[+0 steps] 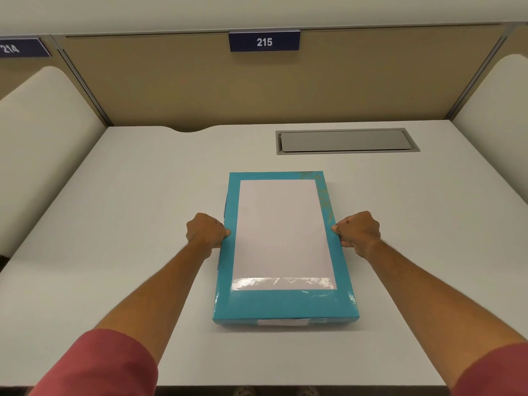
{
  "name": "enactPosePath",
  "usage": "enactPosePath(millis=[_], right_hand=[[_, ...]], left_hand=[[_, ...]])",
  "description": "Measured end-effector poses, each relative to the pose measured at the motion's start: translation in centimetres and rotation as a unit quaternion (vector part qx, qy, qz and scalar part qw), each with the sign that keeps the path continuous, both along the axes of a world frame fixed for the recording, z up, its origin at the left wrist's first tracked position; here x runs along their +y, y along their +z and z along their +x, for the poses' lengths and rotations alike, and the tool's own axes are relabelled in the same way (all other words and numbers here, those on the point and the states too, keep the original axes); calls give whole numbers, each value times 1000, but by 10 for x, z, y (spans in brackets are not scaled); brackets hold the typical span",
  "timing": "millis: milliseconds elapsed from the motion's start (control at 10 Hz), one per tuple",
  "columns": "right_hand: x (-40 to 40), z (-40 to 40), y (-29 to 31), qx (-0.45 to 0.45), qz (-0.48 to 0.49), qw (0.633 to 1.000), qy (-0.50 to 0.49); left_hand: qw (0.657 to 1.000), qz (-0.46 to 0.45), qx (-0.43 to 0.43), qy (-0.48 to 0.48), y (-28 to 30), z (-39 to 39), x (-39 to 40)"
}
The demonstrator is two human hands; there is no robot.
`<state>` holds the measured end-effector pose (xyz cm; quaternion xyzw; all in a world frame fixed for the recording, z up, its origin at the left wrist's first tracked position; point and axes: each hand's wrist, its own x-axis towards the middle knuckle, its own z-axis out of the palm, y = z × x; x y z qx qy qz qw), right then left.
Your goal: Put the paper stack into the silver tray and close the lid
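A paper stack (281, 244) in glossy teal wrapping with a white panel on top lies lengthwise on the white desk (128, 224), at its middle. My left hand (205, 231) grips its left long edge, fingers curled around the side. On the opposite long edge, my right hand (357, 232) holds it the same way. The silver tray (347, 140) is a flat rectangular recess set into the desk at the back right, beyond the stack, with its grey lid lying flat over it.
A tan partition with a blue plate reading 215 (264, 41) closes the back of the desk. White side dividers (43, 144) stand left and right. The desk's front edge runs just below my sleeves.
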<state>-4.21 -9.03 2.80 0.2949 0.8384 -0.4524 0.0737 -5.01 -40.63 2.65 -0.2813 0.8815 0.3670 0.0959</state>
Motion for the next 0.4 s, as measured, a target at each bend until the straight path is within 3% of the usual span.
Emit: enactPosePath(millis=[200, 400], right_hand=[[-4, 13, -4, 46, 94, 994, 42], [-19, 25, 9, 102, 127, 985, 55]], left_hand=[[990, -109, 3, -86, 2, 9, 7], [956, -225, 83, -168, 13, 25, 18]])
